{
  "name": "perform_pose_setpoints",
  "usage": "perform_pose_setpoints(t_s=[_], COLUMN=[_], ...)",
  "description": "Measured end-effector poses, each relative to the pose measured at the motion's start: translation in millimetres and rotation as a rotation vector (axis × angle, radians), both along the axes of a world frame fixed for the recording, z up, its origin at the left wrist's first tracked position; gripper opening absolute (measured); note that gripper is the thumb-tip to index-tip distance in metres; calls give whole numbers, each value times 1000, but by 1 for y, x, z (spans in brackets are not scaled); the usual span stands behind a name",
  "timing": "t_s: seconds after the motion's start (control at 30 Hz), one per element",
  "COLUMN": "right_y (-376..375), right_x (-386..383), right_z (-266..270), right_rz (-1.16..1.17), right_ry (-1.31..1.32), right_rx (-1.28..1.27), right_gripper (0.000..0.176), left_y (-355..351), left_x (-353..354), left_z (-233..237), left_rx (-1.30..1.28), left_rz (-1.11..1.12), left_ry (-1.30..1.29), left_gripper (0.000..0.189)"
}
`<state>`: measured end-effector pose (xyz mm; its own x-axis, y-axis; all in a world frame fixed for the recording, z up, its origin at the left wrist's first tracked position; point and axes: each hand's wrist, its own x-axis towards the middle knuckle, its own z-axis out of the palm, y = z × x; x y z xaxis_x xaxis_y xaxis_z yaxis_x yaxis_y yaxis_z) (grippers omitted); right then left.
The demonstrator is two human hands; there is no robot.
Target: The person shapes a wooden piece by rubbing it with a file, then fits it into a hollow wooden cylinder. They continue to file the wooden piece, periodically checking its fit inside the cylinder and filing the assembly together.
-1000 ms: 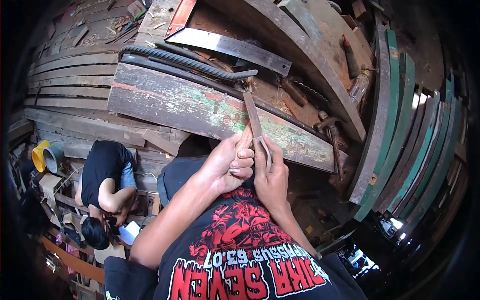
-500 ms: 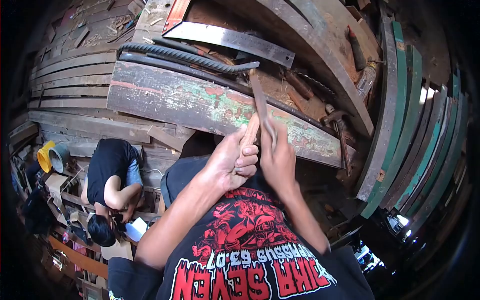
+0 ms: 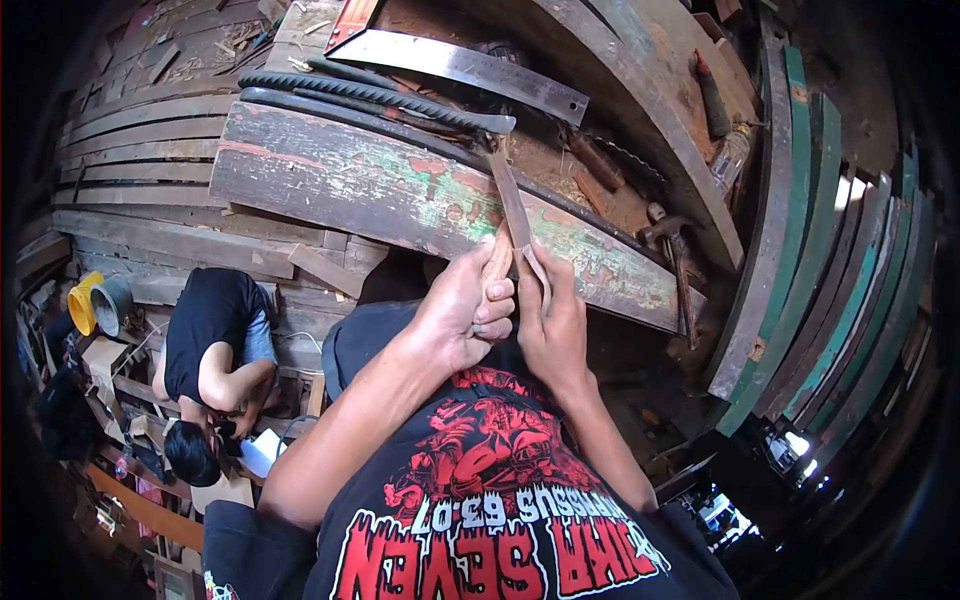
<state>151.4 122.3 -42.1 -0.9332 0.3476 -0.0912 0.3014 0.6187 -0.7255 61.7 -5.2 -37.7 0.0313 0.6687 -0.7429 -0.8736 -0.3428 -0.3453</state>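
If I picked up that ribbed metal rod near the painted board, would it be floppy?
Probably not: the ribbed rod looks like solid metal, so it should stay stiff. It's likely heavy for its thin shape, too. Those ridges might make it less slippery to grip.

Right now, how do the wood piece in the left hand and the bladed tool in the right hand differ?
The wood piece is pale tan; the bladed tool is mostly darker brown. The bladed tool shows as a long strip; the wood piece shows only a short length above the left hand. Both point toward the picture's top.
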Motion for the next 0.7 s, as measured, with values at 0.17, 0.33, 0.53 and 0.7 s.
perform_pose_setpoints(t_s=[0.17, 0.33, 0.53, 0.7], right_y=[9, 6, 6, 4], right_x=[-19, -6, -1, -26], right_z=[6, 3, 1, -1], right_rz=[-53, 39, 64, -9], right_ry=[-286, -98, -16, -163], right_rx=[-25, 9, -17, 31], right_gripper=[36, 40, 36, 36], left_y=[-2, -6, -10, -11], left_x=[1, -7, -1, 2], left_z=[-3, -7, -16, -21], left_rx=[58, 104, 184, 190], left_rz=[-21, 14, 55, 56], left_ry=[-27, -44, -24, -23], left_gripper=[33, 33, 33, 33])
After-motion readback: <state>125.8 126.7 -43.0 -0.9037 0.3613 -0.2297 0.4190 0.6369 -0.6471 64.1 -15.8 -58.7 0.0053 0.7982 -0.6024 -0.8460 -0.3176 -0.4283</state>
